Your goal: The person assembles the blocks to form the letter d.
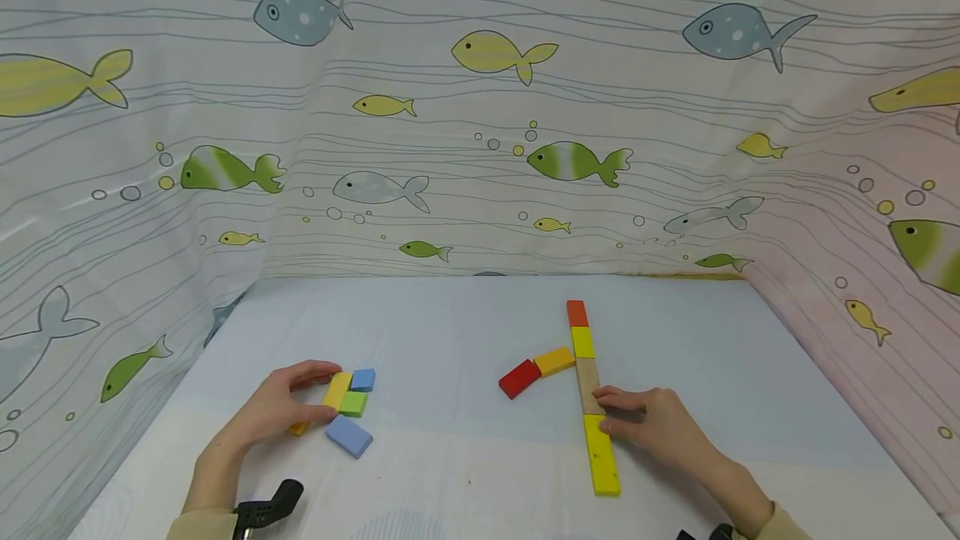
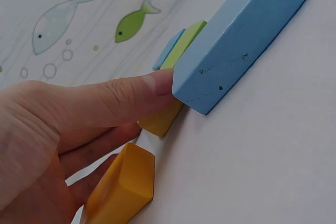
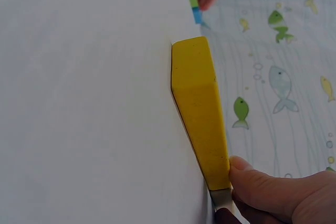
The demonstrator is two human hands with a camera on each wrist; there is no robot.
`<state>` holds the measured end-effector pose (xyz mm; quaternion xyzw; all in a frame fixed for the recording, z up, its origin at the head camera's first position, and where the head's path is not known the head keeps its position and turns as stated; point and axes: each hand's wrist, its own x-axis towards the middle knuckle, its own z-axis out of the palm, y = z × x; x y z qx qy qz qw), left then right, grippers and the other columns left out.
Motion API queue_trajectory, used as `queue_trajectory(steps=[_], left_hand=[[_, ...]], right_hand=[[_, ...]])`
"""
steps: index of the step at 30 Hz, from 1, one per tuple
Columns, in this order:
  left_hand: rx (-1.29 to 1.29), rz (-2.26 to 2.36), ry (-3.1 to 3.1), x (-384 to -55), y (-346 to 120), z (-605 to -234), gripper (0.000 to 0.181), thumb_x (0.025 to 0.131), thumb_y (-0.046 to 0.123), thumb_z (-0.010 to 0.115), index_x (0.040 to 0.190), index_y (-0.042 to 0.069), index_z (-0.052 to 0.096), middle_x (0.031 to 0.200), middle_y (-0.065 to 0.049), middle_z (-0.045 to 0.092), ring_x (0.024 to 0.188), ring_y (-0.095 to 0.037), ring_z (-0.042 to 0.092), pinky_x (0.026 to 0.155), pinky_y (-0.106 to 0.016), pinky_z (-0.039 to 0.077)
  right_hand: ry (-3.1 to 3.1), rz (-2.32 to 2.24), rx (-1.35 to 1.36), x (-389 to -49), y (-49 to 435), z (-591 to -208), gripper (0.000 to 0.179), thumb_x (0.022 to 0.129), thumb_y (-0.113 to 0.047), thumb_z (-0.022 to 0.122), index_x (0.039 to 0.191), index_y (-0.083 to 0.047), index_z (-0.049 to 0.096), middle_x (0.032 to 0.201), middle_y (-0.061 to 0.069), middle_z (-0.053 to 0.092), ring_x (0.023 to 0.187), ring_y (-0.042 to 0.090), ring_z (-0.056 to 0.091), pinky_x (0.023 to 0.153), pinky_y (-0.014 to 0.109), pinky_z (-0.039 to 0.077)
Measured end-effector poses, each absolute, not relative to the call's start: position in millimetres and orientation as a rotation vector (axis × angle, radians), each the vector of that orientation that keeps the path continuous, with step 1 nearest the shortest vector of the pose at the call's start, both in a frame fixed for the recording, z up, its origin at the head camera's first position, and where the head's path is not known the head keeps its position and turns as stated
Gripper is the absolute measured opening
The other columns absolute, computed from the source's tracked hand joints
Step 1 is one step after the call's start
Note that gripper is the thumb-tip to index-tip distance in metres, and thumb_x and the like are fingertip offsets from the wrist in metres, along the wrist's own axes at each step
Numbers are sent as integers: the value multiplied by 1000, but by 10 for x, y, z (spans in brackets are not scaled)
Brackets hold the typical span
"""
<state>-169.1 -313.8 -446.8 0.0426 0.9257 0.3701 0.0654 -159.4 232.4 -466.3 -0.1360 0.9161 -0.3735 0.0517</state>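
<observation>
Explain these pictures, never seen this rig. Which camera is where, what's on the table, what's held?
No machine: a person works with two bare hands. The wide picture is from a camera on the head; the close ones are from cameras on the left and right wrists.

On the pale table lie a cluster of coloured blocks on the left and, on the right, a line of blocks including a plain wooden block and a long yellow block. An orange block and a red block branch off it.

The left hand seems to pinch a small yellow block. The right hand touches the line where wooden and long yellow meet.
</observation>
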Motion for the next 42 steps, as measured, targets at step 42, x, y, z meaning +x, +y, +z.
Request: queue_trajectory(steps=[42], left_hand=[[56,1169,2861,-1678,-3091,-4372,76,79,41,84,139,6,55,137,-20,59,127,-42,56,104,-55,47]], right_hand=[[2780,-1132,-470,-1579,2341,-4646,40,84,-40,78,118,-19,75,130,-4,68,128,30,59,104,56,47]])
